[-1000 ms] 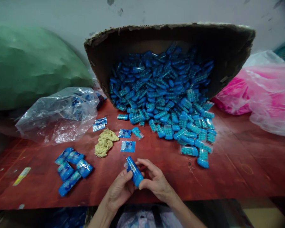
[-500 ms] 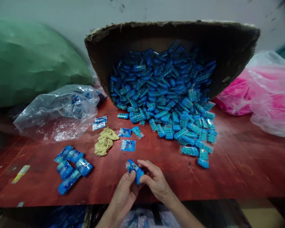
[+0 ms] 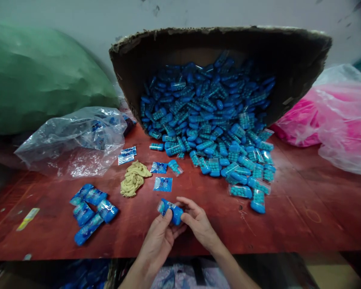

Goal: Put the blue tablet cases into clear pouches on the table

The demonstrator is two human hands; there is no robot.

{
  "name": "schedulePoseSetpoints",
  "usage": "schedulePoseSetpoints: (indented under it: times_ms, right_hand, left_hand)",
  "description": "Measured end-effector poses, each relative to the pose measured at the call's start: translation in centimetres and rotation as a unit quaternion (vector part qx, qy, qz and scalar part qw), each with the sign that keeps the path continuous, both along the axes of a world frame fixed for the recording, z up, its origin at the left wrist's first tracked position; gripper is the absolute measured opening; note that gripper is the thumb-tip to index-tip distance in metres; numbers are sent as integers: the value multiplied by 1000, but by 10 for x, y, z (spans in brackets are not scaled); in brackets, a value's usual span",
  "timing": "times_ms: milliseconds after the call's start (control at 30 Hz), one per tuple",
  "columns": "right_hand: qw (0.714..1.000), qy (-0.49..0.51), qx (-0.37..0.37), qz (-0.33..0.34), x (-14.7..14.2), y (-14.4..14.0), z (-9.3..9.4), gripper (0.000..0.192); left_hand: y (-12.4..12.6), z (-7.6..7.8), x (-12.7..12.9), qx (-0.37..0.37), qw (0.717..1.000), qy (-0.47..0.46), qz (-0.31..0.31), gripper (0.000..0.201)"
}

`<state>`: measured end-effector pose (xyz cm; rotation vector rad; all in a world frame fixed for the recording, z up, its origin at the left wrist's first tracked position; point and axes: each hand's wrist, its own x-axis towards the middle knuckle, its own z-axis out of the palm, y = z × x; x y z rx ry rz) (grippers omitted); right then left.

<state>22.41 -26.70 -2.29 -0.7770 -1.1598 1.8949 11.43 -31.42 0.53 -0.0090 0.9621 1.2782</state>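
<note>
Both hands meet low over the near edge of the red bench point(image 3: 289, 224), sharing one small blue packet point(image 3: 172, 210). The left hand point(image 3: 159, 239) pinches it from below and the left, thumb up against its side; the right hand point(image 3: 198, 224) curls its fingers over the packet's right end. The packet is lifted just clear of the bench top, tilted a little.

Just beyond the hands lie two flat blue sachets point(image 3: 163, 184) and a crumpled tan cloth point(image 3: 133, 178), with two more small sachets point(image 3: 126, 155) past the cloth. To the left, well apart from the hands, sits a cluster of finished blue packets point(image 3: 92, 212), touching one another. A yellow strip point(image 3: 27, 218) lies alone near the bench's left end.

Further back a cardboard box point(image 3: 289, 60) is tipped on its side, spilling a heap of blue capsules point(image 3: 210, 120) onto the bench — the spill reaches forward and to the right of the hands, its nearest pieces near but not touching them. A clear plastic bag point(image 3: 75, 140) lies left of the box, a green sack point(image 3: 39, 80) behind it, and pink plastic bags point(image 3: 333, 116) crowd the right rear corner.

Open bench shows on the right front, between the spill and the near edge, and in a strip between the hands and the left cluster.
</note>
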Motion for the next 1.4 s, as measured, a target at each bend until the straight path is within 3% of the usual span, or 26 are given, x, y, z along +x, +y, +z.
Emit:
schedulePoseSetpoints:
  times_ms: [133, 267, 400, 567, 800, 867, 967, 1067, 1200, 1267, 1333, 1400]
  right_hand:
    - [998, 50, -22, 31, -1, 3, 1, 47]
    - [999, 25, -2, 47, 0, -1, -1, 49]
    - [997, -40, 45, 42, 3, -6, 0, 45]
    - [979, -135, 156, -9, 3, -11, -1, 44]
    - [999, -27, 23, 6, -4, -3, -8, 45]
    - [999, -38, 25, 9, -6, -3, -7, 45]
    - [988, -120, 92, 16, -9, -7, -3, 44]
    - [954, -204, 212, 57, -10, -3, 5, 36]
    - [874, -323, 353, 78, -17, 25, 15, 27]
    - [819, -409, 396, 71, -28, 44, 17, 27]
    - [767, -490, 410, 60, -41, 60, 16, 24]
    - [742, -529, 409, 51, -54, 69, 13, 17]
  left_hand:
    - [-2, -1, -10, 18, 999, -21, -21, 18]
    - [-5, -5, -8, 19, 1000, -9, -6, 14]
    - [-5, -7, 2, -2, 1000, -1, 14, 19]
    - [-3, -6, 8, -36, 998, 27, 46, 19]
    - [-7, -1, 1, -3, 1000, -10, -9, 18]
    - [-8, -2, 1, -6, 1000, 0, -2, 18]
    - [-9, -5, -7, -26, 999, 17, 40, 15]
    - [-12, 0, -35, -40, 990, 13, 135, 19]
    - [-22, 11, -78, -1, 961, 51, 270, 37]
    - [-26, 11, -83, -9, 961, 64, 268, 33]
    - [-28, 5, -75, -46, 974, 49, 216, 22]
    - [-25, -4, -59, -81, 985, 34, 149, 12]
